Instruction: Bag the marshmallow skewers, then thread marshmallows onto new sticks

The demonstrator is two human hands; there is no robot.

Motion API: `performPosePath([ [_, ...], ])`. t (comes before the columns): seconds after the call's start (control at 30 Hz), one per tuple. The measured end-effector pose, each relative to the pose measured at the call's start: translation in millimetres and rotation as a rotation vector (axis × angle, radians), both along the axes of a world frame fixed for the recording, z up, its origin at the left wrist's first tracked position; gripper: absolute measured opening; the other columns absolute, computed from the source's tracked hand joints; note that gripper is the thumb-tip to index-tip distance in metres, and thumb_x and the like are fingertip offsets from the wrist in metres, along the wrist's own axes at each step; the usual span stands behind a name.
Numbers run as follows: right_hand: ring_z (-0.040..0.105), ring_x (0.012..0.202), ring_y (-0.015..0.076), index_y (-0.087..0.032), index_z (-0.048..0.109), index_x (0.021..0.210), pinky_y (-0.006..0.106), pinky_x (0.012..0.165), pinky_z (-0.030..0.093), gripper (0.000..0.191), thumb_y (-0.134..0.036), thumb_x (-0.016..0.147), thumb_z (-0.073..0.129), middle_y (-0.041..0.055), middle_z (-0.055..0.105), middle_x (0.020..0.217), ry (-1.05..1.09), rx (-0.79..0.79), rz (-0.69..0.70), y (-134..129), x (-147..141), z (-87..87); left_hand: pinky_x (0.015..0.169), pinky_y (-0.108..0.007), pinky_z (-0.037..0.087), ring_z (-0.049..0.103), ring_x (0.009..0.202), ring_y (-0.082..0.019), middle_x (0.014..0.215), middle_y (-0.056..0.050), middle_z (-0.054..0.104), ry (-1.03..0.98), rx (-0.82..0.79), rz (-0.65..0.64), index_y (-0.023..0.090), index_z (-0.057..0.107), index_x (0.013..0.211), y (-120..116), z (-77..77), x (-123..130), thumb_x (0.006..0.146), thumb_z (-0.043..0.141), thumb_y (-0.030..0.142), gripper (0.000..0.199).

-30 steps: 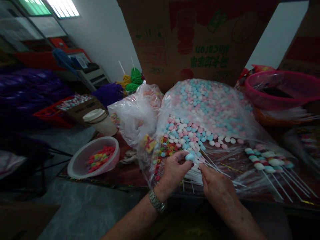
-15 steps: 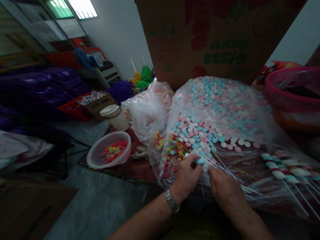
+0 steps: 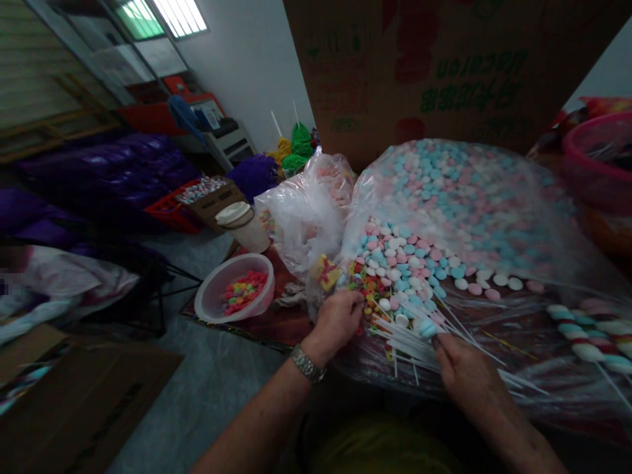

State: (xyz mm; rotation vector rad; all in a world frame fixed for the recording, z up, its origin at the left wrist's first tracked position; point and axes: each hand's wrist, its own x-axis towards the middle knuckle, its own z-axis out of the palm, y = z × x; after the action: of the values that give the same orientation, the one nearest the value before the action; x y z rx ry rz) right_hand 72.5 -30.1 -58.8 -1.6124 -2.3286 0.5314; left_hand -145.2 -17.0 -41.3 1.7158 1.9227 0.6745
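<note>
My right hand (image 3: 459,365) is closed in a pinch just under a light blue candy (image 3: 427,328); the stick it would sit on is mostly hidden by my fingers. My left hand (image 3: 338,320), with a metal watch on the wrist, reaches to the left edge of the small ring-shaped candies (image 3: 372,289). Its fingers are bent together and their tips are hidden. Between my hands lie loose white sticks (image 3: 405,341). Pink, white and blue round candies (image 3: 395,253) spill from a large clear bag (image 3: 474,197) behind them.
A translucent bowl (image 3: 205,296) with red and yellow candies stands at the table's left edge, near a white-lidded bucket (image 3: 251,230). Finished candy skewers (image 3: 582,336) lie at the right. A large cardboard box (image 3: 365,85) rises behind. Part of another person (image 3: 74,280) shows far left.
My left hand has moved left, away from the blue candy, to the ring-shaped candies. My right hand stays by the blue candy. The view has shifted, and more of the left side shows.
</note>
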Motion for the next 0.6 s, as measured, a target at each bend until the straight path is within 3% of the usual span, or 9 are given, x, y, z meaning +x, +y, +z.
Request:
performPosePath([
  [0.1, 0.06, 0.067, 0.0183, -0.018, 0.057, 0.077, 0.027, 0.06, 0.036, 0.026, -0.017, 0.087, 0.033, 0.0053, 0.065, 0.072, 0.031, -0.041, 0.053, -9.3, -6.7, 4.3, 0.073, -0.028, 0.044, 0.057, 0.073, -0.017, 0.071, -0.004, 0.061, 0.029, -0.044, -0.036, 0.017, 0.063, 0.063, 10.9, -4.1, -11.6, 0.074, 0.058, 0.021, 0.012],
  [0.2, 0.059, 0.07, 0.0169, -0.018, 0.056, 0.076, 0.025, 0.061, 0.036, 0.025, -0.012, 0.086, 0.034, 0.0051, 0.065, 0.074, -0.001, -0.067, 0.06, -16.5, -15.1, 9.1, 0.074, -0.028, 0.044, 0.057, 0.077, -0.017, 0.075, -0.005, 0.062, -0.049, -0.028, -0.005, 0.016, 0.061, 0.066, 11.4, -7.6, -15.2, 0.075, 0.056, 0.021, 0.011],
  [0.27, 0.059, 0.07, 0.0162, -0.018, 0.056, 0.074, 0.024, 0.061, 0.035, 0.023, -0.009, 0.085, 0.037, 0.0042, 0.064, 0.072, -0.021, -0.077, 0.068, -18.3, -19.1, 12.1, 0.066, -0.026, 0.046, 0.059, 0.072, -0.016, 0.074, -0.005, 0.063, -0.113, -0.037, 0.016, 0.015, 0.06, 0.074, 6.4, -6.5, -17.1, 0.079, 0.051, 0.024, 0.014],
  [0.37, 0.058, 0.069, 0.0158, -0.019, 0.056, 0.076, 0.024, 0.059, 0.033, 0.021, -0.007, 0.084, 0.04, 0.0029, 0.063, 0.071, -0.044, -0.071, 0.085, -18.7, -25.7, 18.0, 0.046, -0.021, 0.042, 0.057, 0.051, -0.012, 0.066, -0.003, 0.064, -0.377, -0.141, 0.045, 0.014, 0.056, 0.085, -5.1, 0.4, -15.0, 0.083, 0.045, 0.036, 0.025],
  [0.5, 0.059, 0.066, 0.0161, -0.019, 0.056, 0.08, 0.025, 0.055, 0.03, 0.019, -0.008, 0.084, 0.041, 0.0029, 0.064, 0.074, -0.134, -0.066, 0.061, -20.8, -36.1, 26.7, 0.043, -0.02, 0.042, 0.055, 0.045, -0.01, 0.058, 0.0, 0.061, -0.919, -0.217, 0.163, 0.014, 0.054, 0.082, -16.2, 10.7, -1.2, 0.072, 0.062, 0.038, 0.027],
  [0.6, 0.06, 0.067, 0.0164, -0.019, 0.057, 0.083, 0.026, 0.054, 0.029, 0.019, -0.008, 0.085, 0.041, 0.003, 0.065, 0.077, -0.173, -0.054, 0.032, -24.5, -40.3, 29.6, 0.046, -0.021, 0.044, 0.054, 0.046, -0.01, 0.056, 0.001, 0.059, -0.812, -0.119, 0.213, 0.014, 0.056, 0.076, -19.1, 11.1, 9.4, 0.07, 0.062, 0.035, 0.022],
])
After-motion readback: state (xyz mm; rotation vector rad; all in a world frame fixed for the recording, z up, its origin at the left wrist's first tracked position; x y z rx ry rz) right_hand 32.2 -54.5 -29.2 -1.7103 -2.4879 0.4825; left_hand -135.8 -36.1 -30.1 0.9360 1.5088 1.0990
